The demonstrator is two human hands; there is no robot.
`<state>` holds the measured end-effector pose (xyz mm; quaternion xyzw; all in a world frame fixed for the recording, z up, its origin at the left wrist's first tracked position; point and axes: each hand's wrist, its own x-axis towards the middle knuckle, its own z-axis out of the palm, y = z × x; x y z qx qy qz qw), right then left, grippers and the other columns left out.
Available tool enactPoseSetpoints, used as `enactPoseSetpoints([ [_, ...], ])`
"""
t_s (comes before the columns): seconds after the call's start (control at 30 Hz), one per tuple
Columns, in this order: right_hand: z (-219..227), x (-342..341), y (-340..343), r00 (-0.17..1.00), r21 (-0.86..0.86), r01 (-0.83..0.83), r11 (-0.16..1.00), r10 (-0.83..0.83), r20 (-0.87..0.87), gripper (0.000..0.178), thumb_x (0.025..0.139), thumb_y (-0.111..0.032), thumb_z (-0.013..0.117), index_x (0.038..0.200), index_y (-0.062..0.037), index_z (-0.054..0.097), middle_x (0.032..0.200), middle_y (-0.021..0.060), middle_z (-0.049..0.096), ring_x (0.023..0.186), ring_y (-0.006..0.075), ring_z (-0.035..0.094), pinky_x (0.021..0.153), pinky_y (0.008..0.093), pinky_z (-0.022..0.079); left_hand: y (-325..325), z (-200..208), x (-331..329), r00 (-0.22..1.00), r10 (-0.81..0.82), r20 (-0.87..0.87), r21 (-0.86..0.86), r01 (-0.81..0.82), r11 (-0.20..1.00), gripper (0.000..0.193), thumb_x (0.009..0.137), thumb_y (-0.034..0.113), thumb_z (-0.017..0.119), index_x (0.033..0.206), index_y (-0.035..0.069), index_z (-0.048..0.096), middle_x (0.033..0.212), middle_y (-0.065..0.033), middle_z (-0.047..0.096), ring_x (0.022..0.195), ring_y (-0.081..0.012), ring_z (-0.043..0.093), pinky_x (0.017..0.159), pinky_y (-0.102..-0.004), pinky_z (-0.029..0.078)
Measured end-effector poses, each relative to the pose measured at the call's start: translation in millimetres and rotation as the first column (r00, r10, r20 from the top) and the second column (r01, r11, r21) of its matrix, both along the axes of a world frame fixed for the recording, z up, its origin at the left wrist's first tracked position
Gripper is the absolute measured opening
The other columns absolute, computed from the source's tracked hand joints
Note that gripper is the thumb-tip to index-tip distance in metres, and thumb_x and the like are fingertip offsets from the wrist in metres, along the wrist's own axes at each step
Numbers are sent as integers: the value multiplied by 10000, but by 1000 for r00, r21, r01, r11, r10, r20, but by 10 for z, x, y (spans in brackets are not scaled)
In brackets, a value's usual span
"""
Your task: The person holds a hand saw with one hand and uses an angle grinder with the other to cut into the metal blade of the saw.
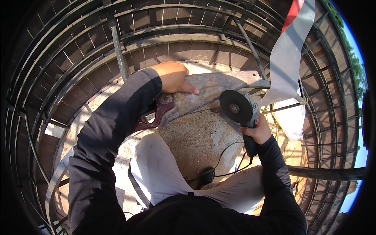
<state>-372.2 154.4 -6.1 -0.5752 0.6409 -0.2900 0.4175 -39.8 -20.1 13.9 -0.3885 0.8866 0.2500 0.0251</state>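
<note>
A hand saw (211,85) with a worn, rusty blade and a dark red handle (164,109) lies across in front of me, teeth toward me. My left hand (174,76) grips the blade's back edge near the handle, thumb flat on the blade's face. My right hand (258,131) is closed around the body of an angle grinder (247,113). Its dark disc (236,107) is close to the saw's toothed edge, toward the tip; whether they touch I cannot tell. The grinder's black cord (223,152) hangs down past my right knee.
Metal railings (172,29) stand before boarded walls. A grey and red strip (288,55) hangs at the right, beside a white bag (290,119). Below the saw is a rough, stained concrete surface (196,137). A dark bar (329,172) crosses at the right.
</note>
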Motion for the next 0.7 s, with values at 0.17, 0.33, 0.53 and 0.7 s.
enactPoseSetpoints([
  [0.17, -14, -15, -15, 1000, 7, -7, 1000, 7, 1, 561, 697, -67, 855, 1198, 16, 616, 1069, 66, 701, 969, 167, 642, 914, 326, 506, -3, 3, 1, 1000, -3, 6, -4, 3, 1000, 805, 840, 691, 678, 1138, -56, 701, 959, -295, 703, 956, -434, 695, 868, -467, 536],
  [0.33, -12, 11, -26, 1000, -6, -7, 1000, 7, 0, 508, 687, -41, 836, 1146, -3, 623, 990, 33, 688, 901, 144, 625, 850, 320, 513, -22, -38, 1, 1000, -10, 1, -12, 10, 1000, 803, 838, 688, 681, 1136, -57, 704, 966, -297, 704, 961, -432, 694, 870, -466, 536],
  [0.53, -54, -83, -45, 1000, 57, -17, 998, 18, -18, 567, 692, -92, 863, 1193, 20, 625, 1080, 75, 711, 964, 172, 651, 919, 328, 509, -15, -23, -10, 1000, -6, 0, -13, 6, 1000, 815, 833, 688, 687, 1140, -67, 700, 963, -298, 704, 959, -428, 694, 875, -459, 535],
  [0.7, -56, -58, -66, 1000, 53, -20, 998, 21, -10, 568, 693, -94, 858, 1196, 22, 624, 1086, 78, 711, 975, 175, 649, 935, 332, 502, -18, -32, 5, 1000, -1, 0, 4, 1, 1000, 824, 832, 693, 684, 1138, -72, 697, 965, -297, 703, 960, -424, 695, 876, -459, 536],
])
